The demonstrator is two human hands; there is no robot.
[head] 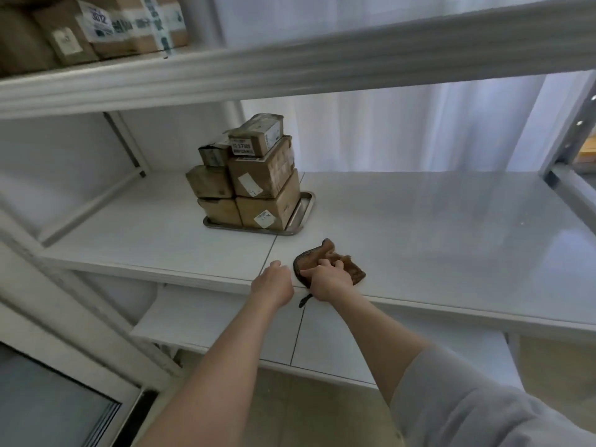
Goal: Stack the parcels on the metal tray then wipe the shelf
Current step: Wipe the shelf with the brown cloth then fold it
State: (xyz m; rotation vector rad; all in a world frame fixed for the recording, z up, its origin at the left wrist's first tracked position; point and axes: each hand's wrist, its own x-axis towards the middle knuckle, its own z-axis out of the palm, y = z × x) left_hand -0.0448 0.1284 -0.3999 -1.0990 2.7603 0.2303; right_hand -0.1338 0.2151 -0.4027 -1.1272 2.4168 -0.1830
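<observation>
Several brown cardboard parcels (254, 175) stand stacked in three layers on a metal tray (301, 214) toward the back left of the white shelf (435, 227). A brown cloth (351, 267) lies crumpled near the shelf's front edge, with my right hand (329, 279) pressed down and closed on it. A dark loop of the cloth hangs over the edge below the hand. Just to its left, my left hand (272, 280) rests on the shelf's front edge with curled fingers, and nothing shows in it.
More taped parcels (96, 27) sit on the upper shelf at top left. A lower white shelf (225, 321) lies beneath. Metal uprights (571, 133) frame the right side; a diagonal brace (125, 143) runs at back left. A window frame is at lower left.
</observation>
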